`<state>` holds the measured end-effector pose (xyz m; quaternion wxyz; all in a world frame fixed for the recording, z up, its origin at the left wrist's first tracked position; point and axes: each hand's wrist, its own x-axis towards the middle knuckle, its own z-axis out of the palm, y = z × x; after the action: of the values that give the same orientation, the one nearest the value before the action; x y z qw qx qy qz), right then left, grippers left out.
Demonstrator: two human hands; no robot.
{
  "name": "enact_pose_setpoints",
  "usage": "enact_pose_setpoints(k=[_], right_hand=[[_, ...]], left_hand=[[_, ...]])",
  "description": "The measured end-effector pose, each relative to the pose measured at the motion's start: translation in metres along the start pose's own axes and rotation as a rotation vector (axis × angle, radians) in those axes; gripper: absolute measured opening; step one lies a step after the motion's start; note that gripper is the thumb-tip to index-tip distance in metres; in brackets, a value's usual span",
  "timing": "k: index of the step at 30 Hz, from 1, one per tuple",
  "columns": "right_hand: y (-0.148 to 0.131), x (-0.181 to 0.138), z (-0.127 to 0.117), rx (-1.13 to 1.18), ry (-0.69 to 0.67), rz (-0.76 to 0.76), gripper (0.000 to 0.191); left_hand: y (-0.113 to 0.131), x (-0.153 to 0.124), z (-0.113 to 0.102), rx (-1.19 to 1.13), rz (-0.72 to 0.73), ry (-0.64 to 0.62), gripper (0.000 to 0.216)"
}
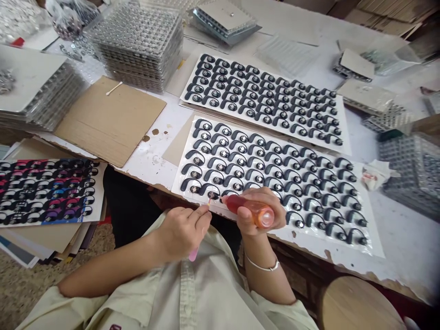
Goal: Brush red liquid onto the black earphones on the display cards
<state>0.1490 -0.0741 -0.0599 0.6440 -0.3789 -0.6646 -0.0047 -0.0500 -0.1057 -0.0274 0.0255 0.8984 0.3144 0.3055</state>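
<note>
Pale shirt [209, 293], red bottle [253, 210] at chipped white table [409, 250], speckled floor [30, 293]

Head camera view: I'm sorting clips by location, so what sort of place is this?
Probably a small-parts workshop: rows of similar black curved pieces lie on a stained white table near stacked clear trays, and the right hand holds a reddish bottle.

A white rectangular sheet [377, 245] of glossy black hook-shaped pieces [208, 187] with round metallic centres, set in rows, lies flat along the surface's near edge. Above the sheet's near margin, a translucent orange-red plastic bottle [249, 208] tilts, its narrow nozzle pointing left. Beside it slants a slim pink-handled tool [193, 254], tip at a near-left piece.
</note>
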Motion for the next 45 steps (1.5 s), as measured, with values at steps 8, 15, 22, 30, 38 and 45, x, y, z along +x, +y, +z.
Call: enact_pose_setpoints(k=[8,15,22,30,38,45], right_hand=[[-0.003,0.004,0.001,-0.037,-0.013,-0.019,0.028],[-0.002,0.002,0.001,-0.003,-0.009,0.02,0.029],[-0.003,0.003,0.001,-0.018,-0.027,0.023,0.025],[-0.005,0.003,0.0,0.024,-0.043,0.057,0.026],[-0.011,0.003,-0.011,0.174,0.261,0.632,0.045],[-0.009,-0.017,-0.026,0.25,0.241,0.873,0.036]], left_hand=[[-0.004,0.0,0.0,-0.041,0.0,0.037,0.018],[-0.005,0.002,-0.003,-0.048,0.0,0.011,0.017],[-0.007,0.001,-0.003,-0.064,-0.023,0.021,0.016],[-0.01,-0.003,0.002,-0.11,-0.044,0.045,0.017],[-0.027,0.004,-0.005,-0.421,-0.187,0.01,0.012],[-0.04,0.007,-0.008,-0.632,-0.34,-0.082,0.009]])
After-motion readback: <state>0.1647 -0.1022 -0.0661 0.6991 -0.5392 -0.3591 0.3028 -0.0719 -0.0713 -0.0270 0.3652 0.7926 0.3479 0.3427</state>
